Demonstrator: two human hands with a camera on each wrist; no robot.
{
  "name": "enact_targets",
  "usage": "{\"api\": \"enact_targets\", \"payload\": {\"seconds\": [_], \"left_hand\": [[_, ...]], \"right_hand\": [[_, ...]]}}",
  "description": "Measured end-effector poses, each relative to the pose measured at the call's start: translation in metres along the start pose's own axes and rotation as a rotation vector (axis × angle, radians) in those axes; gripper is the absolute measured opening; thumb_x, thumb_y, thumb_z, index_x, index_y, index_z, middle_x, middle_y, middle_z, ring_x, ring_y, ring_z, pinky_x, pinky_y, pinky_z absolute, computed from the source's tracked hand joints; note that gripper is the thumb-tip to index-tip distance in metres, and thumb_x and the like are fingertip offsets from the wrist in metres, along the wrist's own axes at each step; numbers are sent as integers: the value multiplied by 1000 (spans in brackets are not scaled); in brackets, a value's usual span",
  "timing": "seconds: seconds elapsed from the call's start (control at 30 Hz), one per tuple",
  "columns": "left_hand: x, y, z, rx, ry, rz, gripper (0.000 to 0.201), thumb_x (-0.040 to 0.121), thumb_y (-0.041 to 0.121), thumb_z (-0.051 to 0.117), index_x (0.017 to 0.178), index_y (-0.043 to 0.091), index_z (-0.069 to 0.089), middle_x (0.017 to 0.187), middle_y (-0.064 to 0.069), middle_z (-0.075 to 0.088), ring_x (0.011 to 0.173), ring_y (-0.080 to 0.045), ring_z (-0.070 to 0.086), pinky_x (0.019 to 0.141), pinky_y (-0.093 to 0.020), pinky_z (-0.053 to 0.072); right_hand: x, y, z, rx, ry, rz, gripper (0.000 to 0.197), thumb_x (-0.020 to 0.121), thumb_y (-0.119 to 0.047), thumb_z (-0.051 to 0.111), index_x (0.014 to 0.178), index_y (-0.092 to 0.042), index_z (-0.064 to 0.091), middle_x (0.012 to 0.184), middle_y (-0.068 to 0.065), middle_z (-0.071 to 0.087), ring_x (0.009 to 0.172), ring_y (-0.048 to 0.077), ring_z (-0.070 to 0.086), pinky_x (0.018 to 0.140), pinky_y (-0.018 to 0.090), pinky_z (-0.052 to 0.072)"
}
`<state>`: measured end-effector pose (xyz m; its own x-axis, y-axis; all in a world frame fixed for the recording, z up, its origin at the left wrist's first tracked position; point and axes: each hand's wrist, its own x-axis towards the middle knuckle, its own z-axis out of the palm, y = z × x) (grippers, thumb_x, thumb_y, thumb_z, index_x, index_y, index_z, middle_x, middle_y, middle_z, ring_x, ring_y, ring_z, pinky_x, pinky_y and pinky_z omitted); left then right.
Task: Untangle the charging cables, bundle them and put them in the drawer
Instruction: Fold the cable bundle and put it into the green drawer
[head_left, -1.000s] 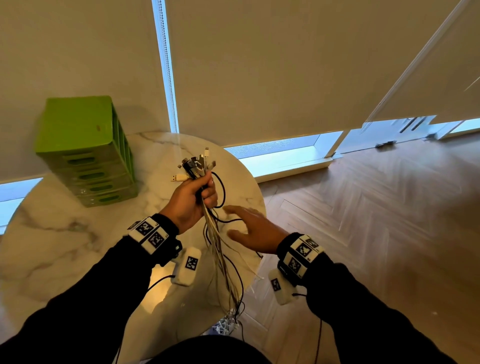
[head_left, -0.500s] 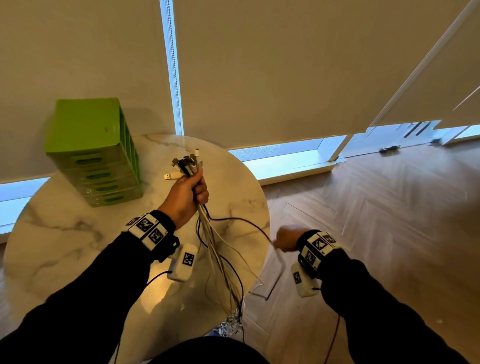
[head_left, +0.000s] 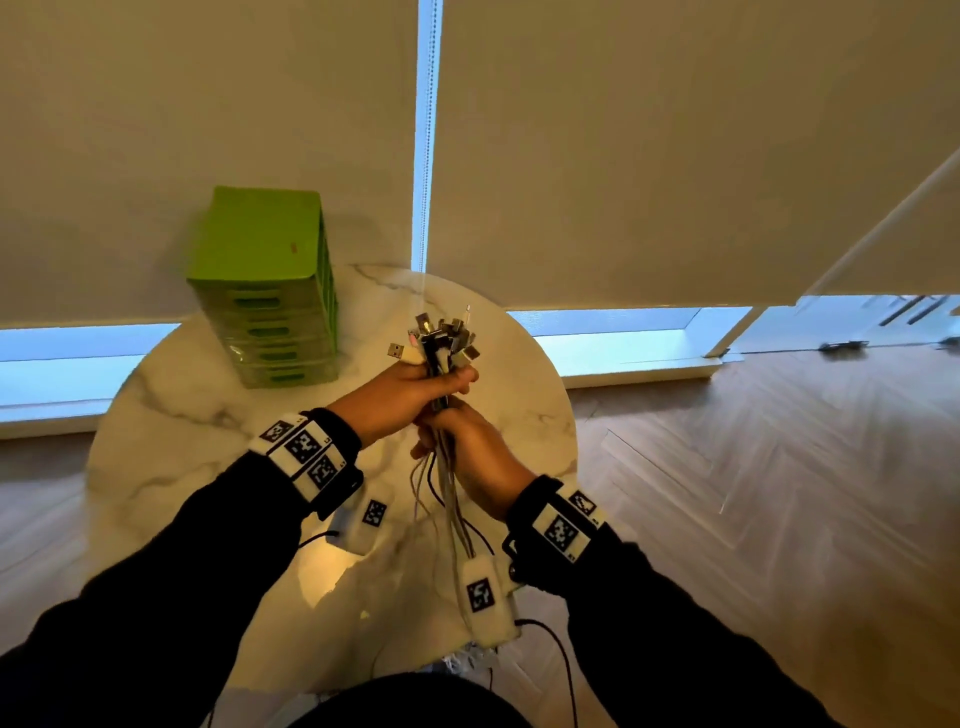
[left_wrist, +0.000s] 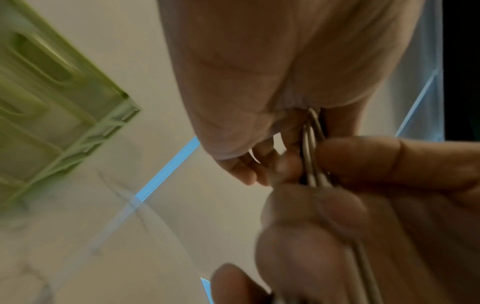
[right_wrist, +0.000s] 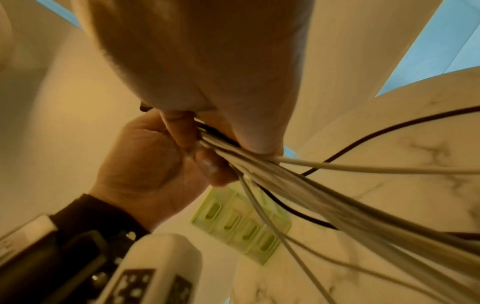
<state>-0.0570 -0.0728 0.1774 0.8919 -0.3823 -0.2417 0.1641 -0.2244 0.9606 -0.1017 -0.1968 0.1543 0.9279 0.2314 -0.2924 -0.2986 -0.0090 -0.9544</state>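
- Left hand (head_left: 410, 395) fisted round the charging cables (head_left: 448, 478) just below their plugs (head_left: 441, 338), held above the round marble counter (head_left: 171, 415), as in both earlier frames.
- Right hand (head_left: 475, 457) now up against the left, directly beneath it, fingers (right_wrist: 182, 131) curled round the same strands; half a second ago out to the right over the wooden floor (head_left: 779, 467), drawing one black cable aside.
- Plug ends fanned upward from the left fist; loose lengths hanging down between the wrists toward the counter's near edge.
- Black strand no longer stretched sideways; gathered back among the pale ones.
- Green drawer unit (head_left: 270, 291) upright at the counter's back left, all drawers closed, well apart from the cables.
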Motion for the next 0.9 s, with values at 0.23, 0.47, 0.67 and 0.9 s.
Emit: {"api": "enact_targets", "payload": {"seconds": [0.23,0.47,0.67,0.9], "left_hand": [[-41,-19,-47,-229,-44,151,32,79,37,78,105,20,72,107,7,73,104,-8,66,89,-24,47],[-85,-47,-89,-237,322,56,31,93,25,70,122,32,65,117,17,71,114,4,61,103,-29,44],[-140,-94,-111,-543,429,153,60,82,22,74,135,9,50,126,-13,63,107,-15,62,83,-29,49],[-173,-130,-102,-383,83,-29,33,85,19,72,113,4,65,96,-27,68,97,-28,72,92,-36,54]], "right_hand": [[7,-11,33,152,-563,259,16,78,-15,40,64,-20,31,55,-2,13,48,18,10,57,33,26],[33,-17,112,-414,-511,146,21,98,-3,39,82,-15,44,67,3,34,61,15,32,59,29,29],[40,-30,165,-47,-535,277,25,103,-15,38,83,-14,53,57,0,35,51,12,33,58,29,30],[36,-55,213,120,-767,369,35,99,-26,45,66,-17,40,59,0,33,58,17,39,75,35,38]]}}
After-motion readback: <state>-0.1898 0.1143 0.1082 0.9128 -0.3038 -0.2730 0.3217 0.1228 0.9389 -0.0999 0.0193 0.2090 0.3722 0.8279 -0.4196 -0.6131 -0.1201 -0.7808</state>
